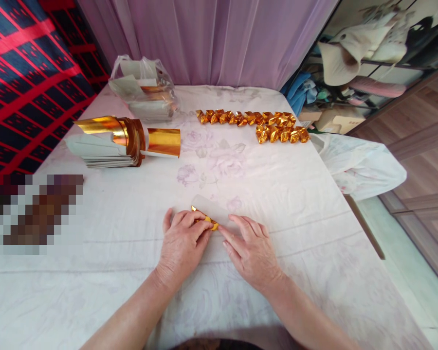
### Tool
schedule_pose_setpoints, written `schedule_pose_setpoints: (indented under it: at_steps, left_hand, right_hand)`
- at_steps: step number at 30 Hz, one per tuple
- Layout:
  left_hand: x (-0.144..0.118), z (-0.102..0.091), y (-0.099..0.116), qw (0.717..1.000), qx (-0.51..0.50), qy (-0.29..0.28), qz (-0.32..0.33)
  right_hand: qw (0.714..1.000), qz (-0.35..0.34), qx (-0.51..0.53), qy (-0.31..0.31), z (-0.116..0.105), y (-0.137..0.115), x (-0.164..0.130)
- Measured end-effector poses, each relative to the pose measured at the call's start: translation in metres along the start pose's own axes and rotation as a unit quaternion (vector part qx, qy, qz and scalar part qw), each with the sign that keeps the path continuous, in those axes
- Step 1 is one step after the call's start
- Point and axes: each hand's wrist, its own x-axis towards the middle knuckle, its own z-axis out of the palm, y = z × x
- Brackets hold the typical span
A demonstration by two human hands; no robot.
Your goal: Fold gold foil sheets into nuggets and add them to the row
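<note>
A piece of gold foil paper (212, 224) lies on the table in front of me, partly folded. Its pale side (204, 201) shows behind my fingers. My left hand (184, 240) covers much of the folded foil, fingers curled and pressed down on it. With its index fingertip, my right hand (253, 250) touches the foil's right end; its other fingers are spread apart. The part of the foil beneath my left fingers is hidden.
Rows of folded gold foil pieces (246, 118) stand at the back right. At the back left are a stack of gold foil sheets (131, 141) and a plastic bag of papers (146, 92). A white plastic bag (365, 163) hangs beside the right edge of the cloth-covered table (131, 204).
</note>
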Motion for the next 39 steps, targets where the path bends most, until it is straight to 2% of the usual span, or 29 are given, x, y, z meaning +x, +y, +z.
schedule_pose_setpoints:
  at_steps: [16, 30, 39]
  left_hand:
    - [0.000, 0.001, -0.001, 1.000, 0.011, 0.003, 0.005]
    - [-0.001, 0.001, 0.000, 1.000, 0.018, 0.008, 0.010]
    - [0.000, 0.000, 0.001, 1.000, 0.009, 0.003, 0.011]
  right_hand:
    - [1.000, -0.004, -0.018, -0.021, 0.003, -0.003, 0.002]
    - [0.999, 0.008, -0.018, -0.026, -0.004, 0.008, -0.005]
    - [1.000, 0.005, -0.017, -0.023, -0.001, 0.001, 0.001]
